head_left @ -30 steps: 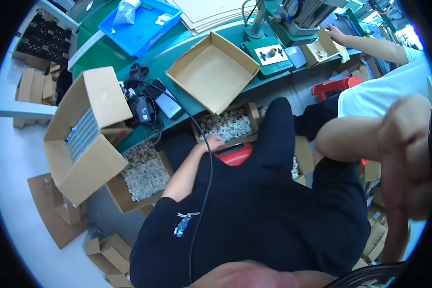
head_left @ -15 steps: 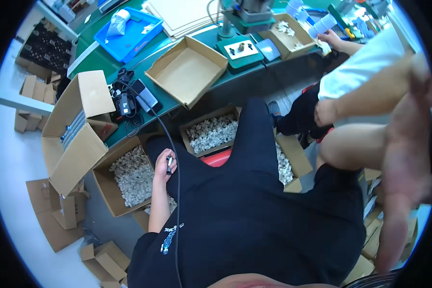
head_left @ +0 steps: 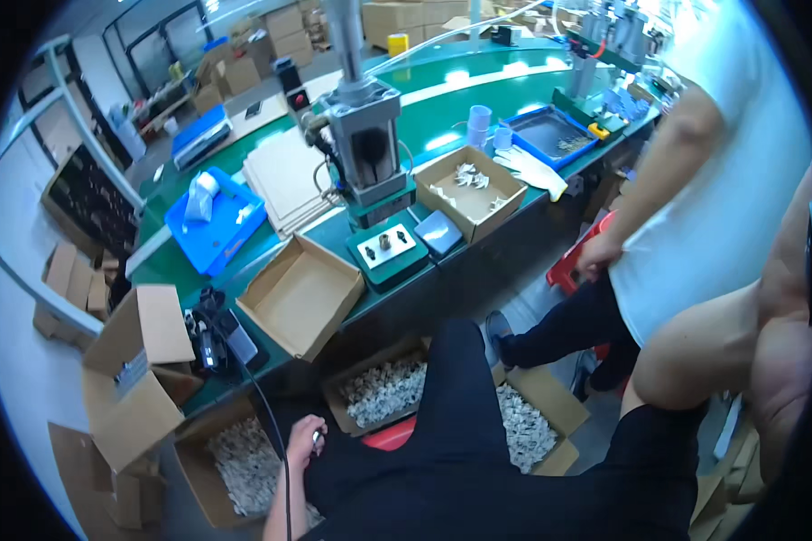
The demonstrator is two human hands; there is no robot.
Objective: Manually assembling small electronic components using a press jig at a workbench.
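One view only: head cam, worn by the seated person, fisheye, looking down and fwd over their dark-clothed lap toward the green worktop (head_left: 478,99), which runs from lower left to upper right. Edges bend hard near the rim, black vignette all round. Left hand (head_left: 303,438) low in frame, close to lens; press machine (head_left: 367,149) mid-distance at centre; a person in a white shirt (head_left: 740,189) crowds the right side, very near.

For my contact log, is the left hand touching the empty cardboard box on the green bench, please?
Apart. The head view shows the left hand down at the lap, clear of the empty cardboard box up on the green bench.
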